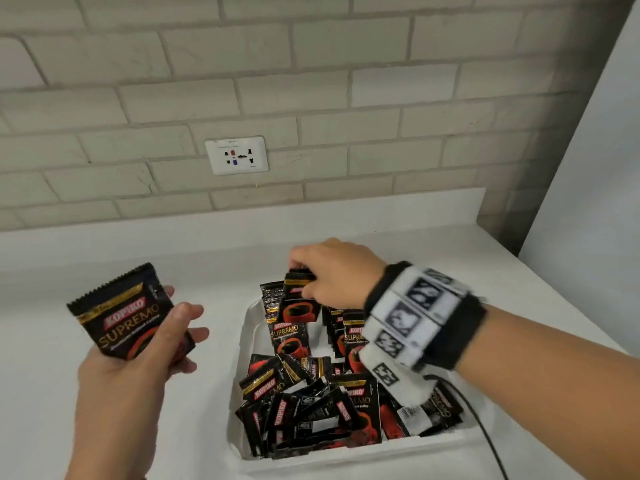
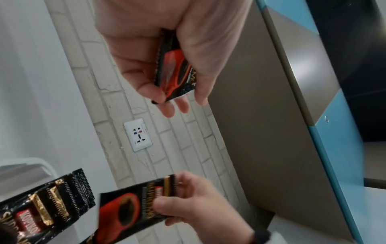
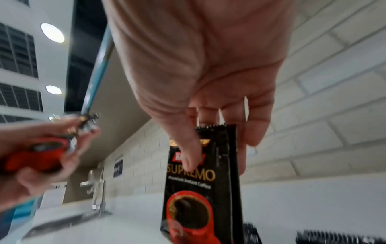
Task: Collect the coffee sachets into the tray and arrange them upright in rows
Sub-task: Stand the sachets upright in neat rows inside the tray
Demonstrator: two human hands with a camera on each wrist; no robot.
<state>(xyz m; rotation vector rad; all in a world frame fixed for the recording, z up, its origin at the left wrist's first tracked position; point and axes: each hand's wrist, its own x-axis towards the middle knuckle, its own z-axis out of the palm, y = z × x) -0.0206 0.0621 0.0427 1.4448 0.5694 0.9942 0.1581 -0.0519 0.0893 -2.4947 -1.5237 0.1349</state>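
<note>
Coffee sachets, black foil packets printed with a red cup and gold lettering, lie in a loose jumble (image 1: pixel 311 410) at the near end of a white rectangular plastic tray (image 1: pixel 242 341) on a white countertop (image 1: pixel 104 251); they overlap too much to count. Farther back in the tray, two short rows of sachets stand upright (image 1: pixel 341 329), edges packed too tightly for a count.

To the left of the tray, over the countertop, the left hand (image 1: pixel 138 362) holds a small stack of sachets (image 1: pixel 121 313), thumb pressed across the front and fingers curled behind; the left wrist view shows at least two packets in that grip, the exact number unclear.

At the far end of the tray, the right hand (image 1: pixel 332 275) pinches one upright sachet (image 1: pixel 299 299) by its top edge, thumb in front and fingers behind, just above the standing row. A black strap with a white patterned block (image 1: pixel 415 317) wraps that wrist, and one black cable (image 1: pixel 485 434) trails off it.

Beyond, one white wall socket (image 1: pixel 236 155) sits on a pale brick wall (image 1: pixel 311 81).
</note>
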